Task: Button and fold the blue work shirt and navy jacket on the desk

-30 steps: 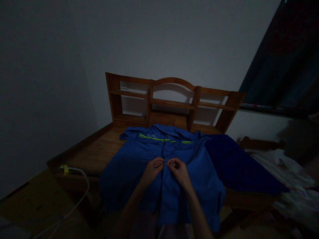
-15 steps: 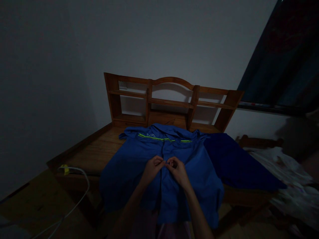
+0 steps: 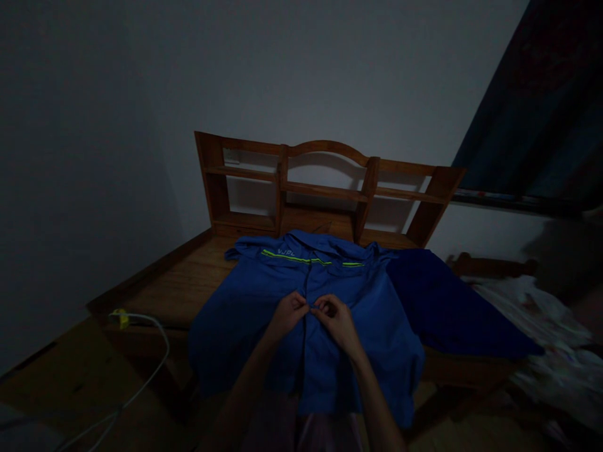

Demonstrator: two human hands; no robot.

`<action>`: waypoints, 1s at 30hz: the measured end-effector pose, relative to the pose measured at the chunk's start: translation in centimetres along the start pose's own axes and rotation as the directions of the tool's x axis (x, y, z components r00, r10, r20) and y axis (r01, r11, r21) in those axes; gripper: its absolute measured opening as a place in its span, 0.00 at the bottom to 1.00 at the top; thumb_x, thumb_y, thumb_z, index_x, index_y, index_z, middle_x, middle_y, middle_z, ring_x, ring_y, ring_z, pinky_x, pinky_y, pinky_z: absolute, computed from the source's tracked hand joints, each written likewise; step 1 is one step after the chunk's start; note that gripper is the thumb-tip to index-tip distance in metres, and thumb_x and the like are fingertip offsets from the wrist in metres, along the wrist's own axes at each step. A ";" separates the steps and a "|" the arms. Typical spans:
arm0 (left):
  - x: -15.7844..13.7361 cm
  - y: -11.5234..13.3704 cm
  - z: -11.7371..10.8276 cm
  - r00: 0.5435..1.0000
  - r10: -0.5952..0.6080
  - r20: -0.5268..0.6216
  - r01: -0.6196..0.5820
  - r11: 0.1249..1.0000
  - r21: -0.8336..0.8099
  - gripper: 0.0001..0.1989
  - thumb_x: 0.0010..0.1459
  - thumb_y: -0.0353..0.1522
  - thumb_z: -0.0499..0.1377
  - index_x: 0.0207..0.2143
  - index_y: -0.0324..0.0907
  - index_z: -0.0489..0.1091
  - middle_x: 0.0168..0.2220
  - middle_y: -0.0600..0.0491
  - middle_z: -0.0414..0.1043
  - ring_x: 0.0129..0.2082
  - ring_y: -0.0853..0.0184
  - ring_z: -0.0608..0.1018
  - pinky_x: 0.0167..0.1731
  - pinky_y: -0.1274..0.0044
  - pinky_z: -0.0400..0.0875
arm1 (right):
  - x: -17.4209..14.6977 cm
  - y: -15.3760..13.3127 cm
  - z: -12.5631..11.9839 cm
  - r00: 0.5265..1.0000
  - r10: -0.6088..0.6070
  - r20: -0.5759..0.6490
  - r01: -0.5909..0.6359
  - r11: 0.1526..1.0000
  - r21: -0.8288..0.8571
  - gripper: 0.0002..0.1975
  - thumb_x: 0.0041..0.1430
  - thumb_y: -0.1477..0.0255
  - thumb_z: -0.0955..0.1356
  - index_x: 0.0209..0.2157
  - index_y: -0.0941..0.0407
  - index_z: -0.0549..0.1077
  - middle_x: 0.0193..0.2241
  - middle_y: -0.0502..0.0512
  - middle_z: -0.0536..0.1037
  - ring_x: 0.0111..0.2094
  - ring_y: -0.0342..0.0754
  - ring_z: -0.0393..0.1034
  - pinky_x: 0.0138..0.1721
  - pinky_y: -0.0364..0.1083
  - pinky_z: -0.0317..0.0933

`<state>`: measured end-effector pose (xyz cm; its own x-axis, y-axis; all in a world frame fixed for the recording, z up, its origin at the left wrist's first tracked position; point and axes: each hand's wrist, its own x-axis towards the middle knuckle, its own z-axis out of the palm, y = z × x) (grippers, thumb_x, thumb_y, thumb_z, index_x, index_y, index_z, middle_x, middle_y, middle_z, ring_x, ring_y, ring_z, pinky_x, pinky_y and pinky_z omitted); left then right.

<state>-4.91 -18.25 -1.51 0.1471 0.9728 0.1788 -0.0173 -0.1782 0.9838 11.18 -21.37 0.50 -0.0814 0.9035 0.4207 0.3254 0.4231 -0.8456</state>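
A blue short-sleeved work shirt (image 3: 254, 301) with yellow-green stripes and pale lettering on the chest lies spread front-up on a wooden desk, its lower part hanging over the near edge. My left hand (image 3: 289, 314) pinches the shirt's front edge near the middle of the placket. Close beside it, my right hand (image 3: 336, 320) pinches the other side of the same spot, fingertips almost touching the left ones. A small fold of blue cloth shows between them. Any button there is too small and dark to make out.
The wooden desk (image 3: 188, 276) has a shelf unit (image 3: 325, 191) at its back against the wall. Darker blue cloth (image 3: 438, 301) lies to the right. A white cable (image 3: 162, 339) with a yellow tag hangs at left. Plastic bags (image 3: 541, 314) sit by a chair at right.
Both hands stay at the same spot on the placket, with only slight finger movement. The view has shifted a little.
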 end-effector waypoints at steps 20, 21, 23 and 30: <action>-0.8 1.3 0.0 0.992 0.012 0.123 -0.005 0.998 -0.057 0.22 0.40 0.33 0.68 0.36 0.40 0.62 0.28 0.57 0.68 0.28 0.72 0.73 0.30 0.81 0.66 | 0.8 0.8 -0.1 0.972 0.226 0.056 -0.233 0.944 0.234 0.19 0.45 0.55 0.70 0.27 0.59 0.72 0.19 0.48 0.67 0.21 0.40 0.59 0.23 0.39 0.53; -0.8 1.2 0.0 0.991 0.028 0.127 -0.022 0.999 -0.047 0.22 0.40 0.33 0.68 0.36 0.40 0.62 0.28 0.57 0.67 0.28 0.73 0.72 0.30 0.81 0.66 | 1.0 0.7 -0.1 0.968 0.240 0.074 -0.252 0.935 0.251 0.19 0.44 0.55 0.70 0.27 0.59 0.72 0.19 0.48 0.67 0.21 0.40 0.59 0.23 0.39 0.53; -0.8 1.1 0.0 0.990 0.059 0.131 -0.056 0.998 -0.026 0.22 0.40 0.33 0.68 0.36 0.40 0.63 0.28 0.58 0.66 0.28 0.74 0.71 0.30 0.81 0.65 | 1.2 0.7 -0.2 0.958 0.267 0.109 -0.287 0.915 0.284 0.19 0.43 0.56 0.71 0.25 0.59 0.72 0.18 0.48 0.67 0.21 0.40 0.59 0.23 0.39 0.52; -0.8 0.9 -0.1 0.988 0.102 0.116 -0.107 0.994 0.038 0.16 0.44 0.30 0.64 0.36 0.41 0.64 0.26 0.58 0.64 0.25 0.75 0.68 0.27 0.83 0.63 | 1.8 1.4 -0.2 0.933 0.324 0.156 -0.359 0.873 0.329 0.16 0.40 0.60 0.73 0.24 0.59 0.72 0.17 0.46 0.67 0.19 0.39 0.59 0.22 0.39 0.52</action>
<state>-5.12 -19.15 -0.77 0.2583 0.9258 0.2759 0.0048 -0.2868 0.9580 11.70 -19.20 0.12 -0.1173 0.9908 0.0670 0.0031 0.0679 -0.9977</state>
